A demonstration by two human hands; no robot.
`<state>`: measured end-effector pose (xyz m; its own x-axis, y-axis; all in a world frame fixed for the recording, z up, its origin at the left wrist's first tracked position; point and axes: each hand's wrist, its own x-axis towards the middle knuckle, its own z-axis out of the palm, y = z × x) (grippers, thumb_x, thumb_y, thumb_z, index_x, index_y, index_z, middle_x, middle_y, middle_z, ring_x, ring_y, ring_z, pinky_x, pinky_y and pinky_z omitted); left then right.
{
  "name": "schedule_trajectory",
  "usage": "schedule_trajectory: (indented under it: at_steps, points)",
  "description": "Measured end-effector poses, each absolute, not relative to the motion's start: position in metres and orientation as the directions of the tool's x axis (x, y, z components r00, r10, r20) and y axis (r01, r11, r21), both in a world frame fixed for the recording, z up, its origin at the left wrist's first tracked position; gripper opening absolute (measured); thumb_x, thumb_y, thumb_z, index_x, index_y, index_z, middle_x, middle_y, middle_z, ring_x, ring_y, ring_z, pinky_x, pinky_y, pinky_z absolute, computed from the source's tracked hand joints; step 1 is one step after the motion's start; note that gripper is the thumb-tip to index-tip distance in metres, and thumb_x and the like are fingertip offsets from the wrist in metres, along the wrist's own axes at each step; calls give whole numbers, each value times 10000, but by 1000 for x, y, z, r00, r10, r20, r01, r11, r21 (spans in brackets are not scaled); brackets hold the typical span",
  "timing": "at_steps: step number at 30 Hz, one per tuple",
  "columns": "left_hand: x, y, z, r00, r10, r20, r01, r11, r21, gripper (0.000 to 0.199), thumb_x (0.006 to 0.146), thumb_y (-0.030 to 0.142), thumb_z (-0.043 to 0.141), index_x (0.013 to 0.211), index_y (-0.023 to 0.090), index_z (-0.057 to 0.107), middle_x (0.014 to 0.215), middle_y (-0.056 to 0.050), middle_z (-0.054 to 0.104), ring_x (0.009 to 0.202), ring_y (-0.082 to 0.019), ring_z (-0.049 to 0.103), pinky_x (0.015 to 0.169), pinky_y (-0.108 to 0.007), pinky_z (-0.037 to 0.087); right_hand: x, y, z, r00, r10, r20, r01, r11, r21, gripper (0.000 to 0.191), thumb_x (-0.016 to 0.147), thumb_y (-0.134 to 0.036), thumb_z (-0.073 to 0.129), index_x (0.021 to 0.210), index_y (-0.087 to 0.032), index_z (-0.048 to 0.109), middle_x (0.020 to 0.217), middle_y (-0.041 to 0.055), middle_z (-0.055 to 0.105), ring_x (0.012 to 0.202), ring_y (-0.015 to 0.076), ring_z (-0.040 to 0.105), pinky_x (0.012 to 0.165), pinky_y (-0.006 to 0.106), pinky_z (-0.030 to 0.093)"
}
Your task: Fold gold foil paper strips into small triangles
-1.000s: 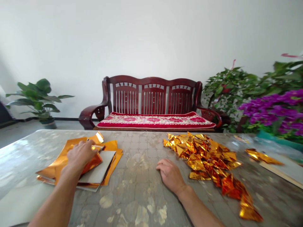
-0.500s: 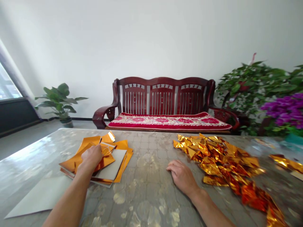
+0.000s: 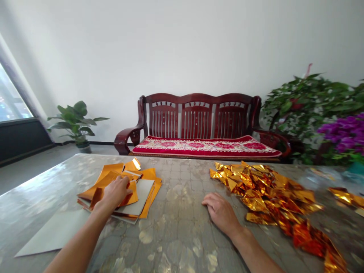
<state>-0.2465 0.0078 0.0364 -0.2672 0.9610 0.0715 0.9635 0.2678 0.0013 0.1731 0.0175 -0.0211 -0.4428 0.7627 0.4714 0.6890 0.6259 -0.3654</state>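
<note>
My left hand (image 3: 116,192) lies on a loose stack of orange metallic foil sheets (image 3: 145,175), its fingers curled over an orange foil sheet (image 3: 129,197) and pinching it against the stack. A pale grey backing sheet (image 3: 142,195) shows beside the fingers. My right hand (image 3: 220,213) rests on the tabletop, open and holding nothing. Its fingertips are just left of a heap of crumpled gold and orange foil pieces (image 3: 264,191).
A loose grey sheet (image 3: 52,233) lies at the table's near left. More gold foil (image 3: 345,198) lies at the far right. The mottled stone-look tabletop (image 3: 176,239) ends before a red-cushioned wooden bench (image 3: 199,129), potted plants and purple flowers (image 3: 344,132).
The view has swung left, showing more of the window and grey sheet. My left hand has shifted right across the stack, and the orange sheet under it has bent. My right hand stays put.
</note>
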Motion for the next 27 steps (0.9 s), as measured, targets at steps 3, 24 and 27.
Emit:
schedule_trajectory:
  at_steps: [3,24,27]
  points:
    - [-242,3,33,-241,966,89,969,245,-31,246,855,297,532,1050,183,630,1089,-127,653,963,-286,661,718,-323,483,174,18,-22,-444,765,468,687,625,-370,325,838,-44,461,835,-227,729,886,31,693,894,191,612,811,306,468]
    - [-250,3,4,-83,976,199,966,128,-224,233,881,122,342,812,208,548,904,-82,649,871,-243,614,732,-321,441,172,18,-26,-437,765,474,733,608,-306,328,829,0,522,845,-227,759,894,16,715,883,157,616,805,264,456]
    - [-240,0,11,-24,968,250,977,75,-199,214,884,159,355,798,215,543,892,-84,635,880,-254,599,767,-347,444,172,19,-26,-437,766,471,736,606,-302,321,831,-5,524,843,-225,757,892,17,714,888,160,616,810,264,458]
